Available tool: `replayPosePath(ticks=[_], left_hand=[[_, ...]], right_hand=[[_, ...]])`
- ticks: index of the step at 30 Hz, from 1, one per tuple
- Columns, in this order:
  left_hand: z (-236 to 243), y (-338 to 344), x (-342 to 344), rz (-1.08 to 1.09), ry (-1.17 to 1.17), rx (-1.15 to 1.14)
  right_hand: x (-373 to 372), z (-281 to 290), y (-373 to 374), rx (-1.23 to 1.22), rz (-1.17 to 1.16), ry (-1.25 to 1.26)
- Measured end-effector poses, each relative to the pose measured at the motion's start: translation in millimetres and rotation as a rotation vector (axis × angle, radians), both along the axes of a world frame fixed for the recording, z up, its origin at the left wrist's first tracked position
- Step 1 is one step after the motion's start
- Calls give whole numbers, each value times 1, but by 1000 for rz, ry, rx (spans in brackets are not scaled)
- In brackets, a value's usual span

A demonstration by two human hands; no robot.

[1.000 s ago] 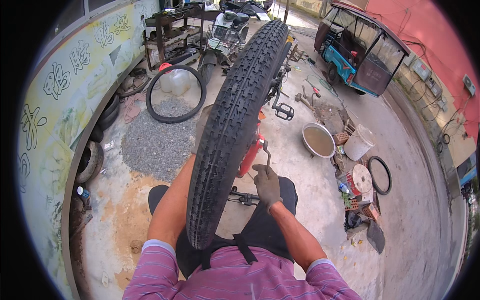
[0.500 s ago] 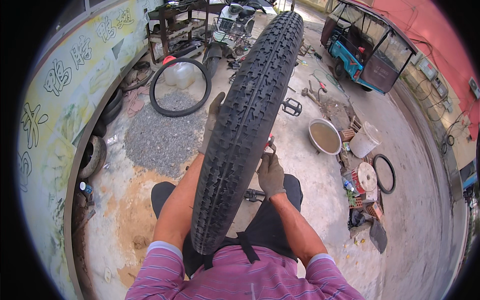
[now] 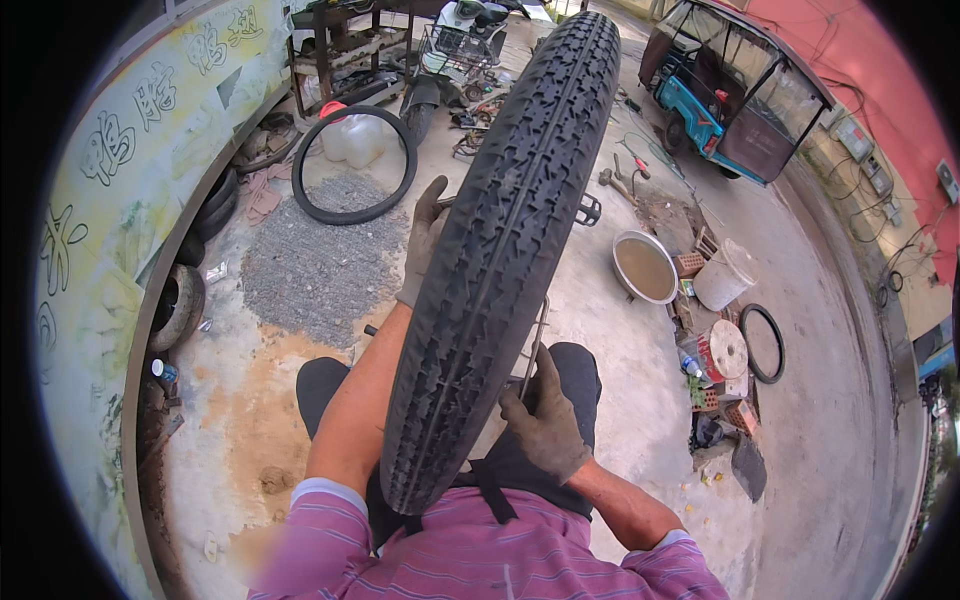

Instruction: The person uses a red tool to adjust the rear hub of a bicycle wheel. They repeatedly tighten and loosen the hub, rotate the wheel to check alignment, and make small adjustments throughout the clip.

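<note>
A large black knobbly tyre point(image 3: 505, 250) stands upright in front of me, its tread facing up and its lower end against my lap. My left hand point(image 3: 425, 235), in a dirty grey glove, presses flat on the tyre's left side about halfway up. On the right side low down, my gloved right hand point(image 3: 545, 425) grips the wheel by the rim edge, where thin metal spokes point(image 3: 538, 345) show. The far side of the wheel is hidden behind the tread.
A loose black tyre point(image 3: 352, 165) lies on the concrete beyond a gravel patch point(image 3: 320, 265). A metal basin of murky water point(image 3: 645, 267), a white bucket point(image 3: 722, 275), bricks and a small black ring point(image 3: 763, 343) sit right. A blue three-wheeler point(image 3: 725, 90) is parked far right; old tyres line the left wall.
The wheel has swung more upright and closer to me. My left hand has come up onto the tyre's left side; my right hand has slid lower by the rim.
</note>
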State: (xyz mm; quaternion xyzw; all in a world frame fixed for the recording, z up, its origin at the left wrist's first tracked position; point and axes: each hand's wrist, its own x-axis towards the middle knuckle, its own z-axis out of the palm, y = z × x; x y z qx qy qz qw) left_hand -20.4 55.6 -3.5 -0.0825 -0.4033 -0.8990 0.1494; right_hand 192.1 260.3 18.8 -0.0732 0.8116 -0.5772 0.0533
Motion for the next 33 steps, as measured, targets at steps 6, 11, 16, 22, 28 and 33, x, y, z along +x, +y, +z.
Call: replayPosePath(ticks=[6, 11, 16, 22, 28, 33], left_hand=[[9, 0, 10, -20, 96, -84], [7, -7, 9, 151, 73, -375], [5, -12, 10, 330, 165, -712], [8, -16, 9, 275, 109, -682], [-1, -24, 19, 49, 113, -636], [-10, -25, 23, -61, 109, -583]], right_hand=[[29, 46, 17, 45, 157, 80], [10, 58, 31, 426, 248, 556], [-6, 69, 32, 548, 230, 1087], [-33, 91, 16, 349, 274, 1292], [-49, 106, 12, 214, 286, 1119], [-48, 96, 1, -16, 216, 1094]])
